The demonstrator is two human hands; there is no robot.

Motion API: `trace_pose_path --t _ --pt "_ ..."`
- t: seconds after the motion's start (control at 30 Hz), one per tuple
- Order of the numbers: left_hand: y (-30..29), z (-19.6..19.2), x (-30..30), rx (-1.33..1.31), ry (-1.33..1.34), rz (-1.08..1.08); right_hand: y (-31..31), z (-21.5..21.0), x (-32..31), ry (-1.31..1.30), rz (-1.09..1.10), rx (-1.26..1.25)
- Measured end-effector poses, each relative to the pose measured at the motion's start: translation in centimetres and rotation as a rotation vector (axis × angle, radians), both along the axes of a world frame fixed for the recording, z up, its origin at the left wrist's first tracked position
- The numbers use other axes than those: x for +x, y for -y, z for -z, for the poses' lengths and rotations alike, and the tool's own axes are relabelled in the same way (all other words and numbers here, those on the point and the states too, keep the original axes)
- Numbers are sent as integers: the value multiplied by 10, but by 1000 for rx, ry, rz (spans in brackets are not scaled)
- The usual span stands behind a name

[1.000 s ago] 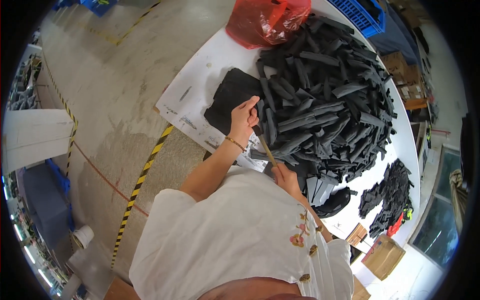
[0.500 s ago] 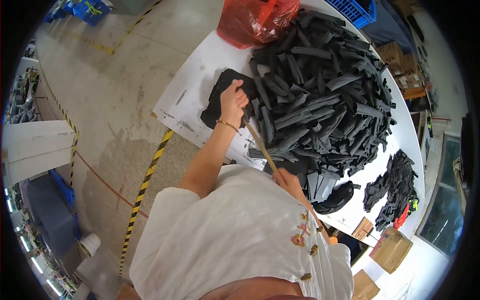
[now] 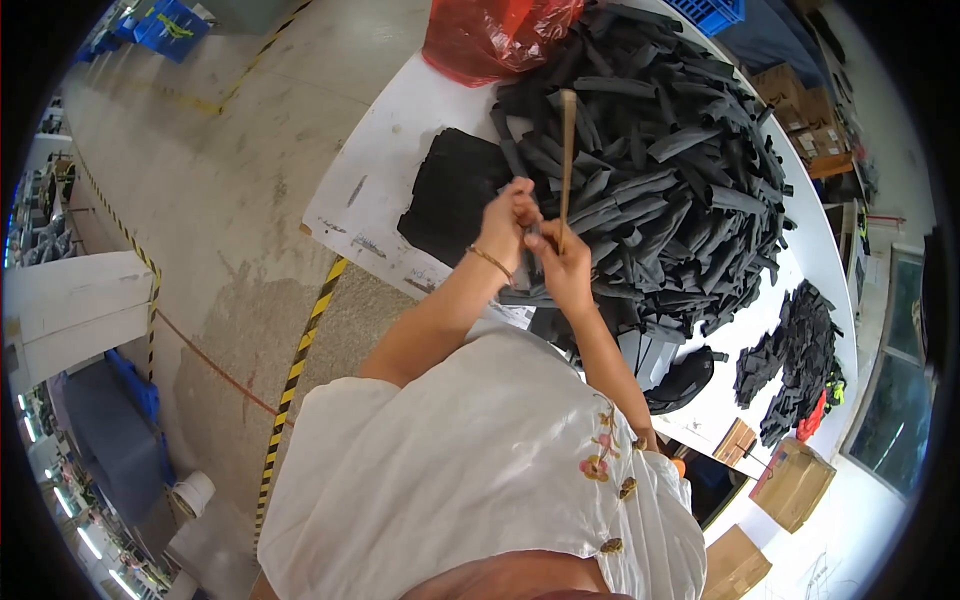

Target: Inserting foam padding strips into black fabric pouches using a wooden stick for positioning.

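Observation:
My right hand (image 3: 566, 268) is closed around a thin wooden stick (image 3: 568, 150), which now points up and away over a heap of dark grey fabric pieces (image 3: 650, 185), many of them narrow and tube-like. Close beside it on the left, my left hand (image 3: 508, 218) has its fingers curled in. A small dark fabric piece (image 3: 533, 236) shows between the two hands, mostly covered by the fingers. Just left of my left hand lies a flat black stack of fabric (image 3: 452, 190) on the white table (image 3: 365, 185).
A red plastic bag (image 3: 490, 40) sits at the table's far edge, with a blue crate (image 3: 710, 12) to its right. Another dark fabric pile (image 3: 795, 355) and a black pouch (image 3: 685, 382) lie at the right. Cardboard boxes (image 3: 792, 485) stand beyond the table.
The stick has swung from slanting between my hands to pointing up and away. My left hand has moved right off the black stack, and my right hand has moved forward to meet it.

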State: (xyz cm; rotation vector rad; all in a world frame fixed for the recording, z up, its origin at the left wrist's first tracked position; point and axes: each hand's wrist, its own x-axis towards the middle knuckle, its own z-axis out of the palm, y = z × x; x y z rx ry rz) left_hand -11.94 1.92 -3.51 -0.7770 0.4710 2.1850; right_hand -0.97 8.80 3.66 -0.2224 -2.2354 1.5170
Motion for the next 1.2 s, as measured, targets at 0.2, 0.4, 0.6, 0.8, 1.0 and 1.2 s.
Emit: trace_pose_path --t 0.2,0.4,0.6,0.8,1.0,1.2 --pt "55 34 -61 -243 -332 -322 -4 -66 30 150 -249 -430" --pt "10 -62 63 -316 -1227 733 -42 -59 -15 69 314 -203" --pt "75 49 85 -963 -1823 725 -189 -157 -43 -249 620 -77" --pt "154 108 23 -1525 -1857 576 -176 -109 -22 222 489 664" --pt "162 102 0 -1330 -1905 697 -107 0 59 426 -70 502" --pt "160 70 -11 -1195 -1806 546 -69 13 79 442 -316 651"
